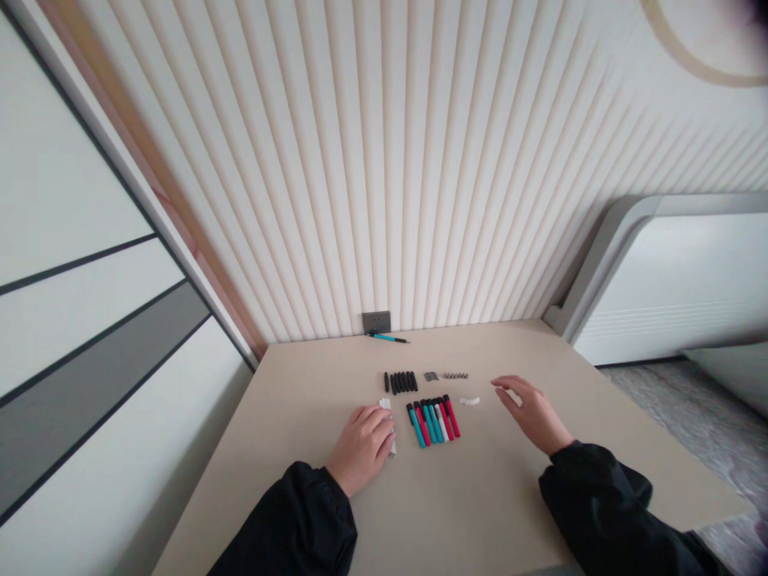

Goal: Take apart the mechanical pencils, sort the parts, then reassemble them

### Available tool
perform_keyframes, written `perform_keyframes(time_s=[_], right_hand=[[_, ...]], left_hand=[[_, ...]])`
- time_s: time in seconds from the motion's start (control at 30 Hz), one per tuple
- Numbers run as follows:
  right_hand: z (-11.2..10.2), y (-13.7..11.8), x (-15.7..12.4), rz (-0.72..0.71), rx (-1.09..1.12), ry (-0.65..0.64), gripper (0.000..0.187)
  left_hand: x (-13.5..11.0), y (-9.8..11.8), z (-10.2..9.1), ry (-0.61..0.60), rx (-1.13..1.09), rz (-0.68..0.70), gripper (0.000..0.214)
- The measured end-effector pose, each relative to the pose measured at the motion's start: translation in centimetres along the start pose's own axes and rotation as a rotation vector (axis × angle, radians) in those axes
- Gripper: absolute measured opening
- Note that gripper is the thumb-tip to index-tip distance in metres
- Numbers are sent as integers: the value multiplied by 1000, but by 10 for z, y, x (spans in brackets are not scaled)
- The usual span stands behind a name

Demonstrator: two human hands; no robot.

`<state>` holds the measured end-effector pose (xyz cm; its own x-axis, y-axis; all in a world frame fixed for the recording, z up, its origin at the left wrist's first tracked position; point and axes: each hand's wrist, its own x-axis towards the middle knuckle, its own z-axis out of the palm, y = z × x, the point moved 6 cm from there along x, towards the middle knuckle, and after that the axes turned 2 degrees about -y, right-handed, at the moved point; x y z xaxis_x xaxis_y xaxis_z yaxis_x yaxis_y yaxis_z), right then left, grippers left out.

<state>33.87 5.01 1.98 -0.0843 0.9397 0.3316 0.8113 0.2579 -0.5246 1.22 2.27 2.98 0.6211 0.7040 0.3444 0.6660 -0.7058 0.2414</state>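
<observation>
- The left hand [365,444] lies palm down over the bundle of thin white rods [385,404], fingers close together and slightly curled; I cannot tell whether it grips them or merely steadies them, though such slim pieces would probably roll if left loose.
- The right hand [528,408] is to the right of the small white pieces [470,401], thumb and fingertips narrowly parted, with no object that I can make out between them; the narrow gap seems suited to tiny parts.
- Between the 2 hands, the coloured pen barrels [433,422] lie side by side, slightly slanted, likely so that each can be picked out singly.
- Behind them, the black sleeves [403,382] form a row, with 1 a little apart at its left end.
- To their right are a small grey cluster [431,376] and a line of tiny metallic parts [456,375], apparently grouped by kind to prevent mixing.
- A blue-and-black pen [389,338] lies at the table's [480,496] far edge, below the wall socket [376,322], well apart from the groups.
</observation>
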Motion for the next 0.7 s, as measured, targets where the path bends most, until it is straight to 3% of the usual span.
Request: perform_keyframes(time_s=[0.07, 0.13, 0.23, 0.37, 0.53, 0.7], right_hand=[[-6, -22, 24, -89, -68, -6, 28], [2, -50, 55, -185, -128, -92, 29], [38, -86, 104, -269, -303, -306, 28], [89, -115, 153, -298, -360, -380, 34], [134, -125, 171, -275, -418, -455, 35], [149, -118, 169, -240, -466, -514, 35]], left_hand=[[0, -1, 0, 9, 7, -11, 19], [-1, -4, 0, 26, 14, -23, 21], [1, -10, -2, 51, 23, -55, 23], [12, -27, 0, 83, 32, -112, 28], [25, -50, 11, 118, 55, -158, 33], [30, -59, 24, 50, 74, -208, 39]])
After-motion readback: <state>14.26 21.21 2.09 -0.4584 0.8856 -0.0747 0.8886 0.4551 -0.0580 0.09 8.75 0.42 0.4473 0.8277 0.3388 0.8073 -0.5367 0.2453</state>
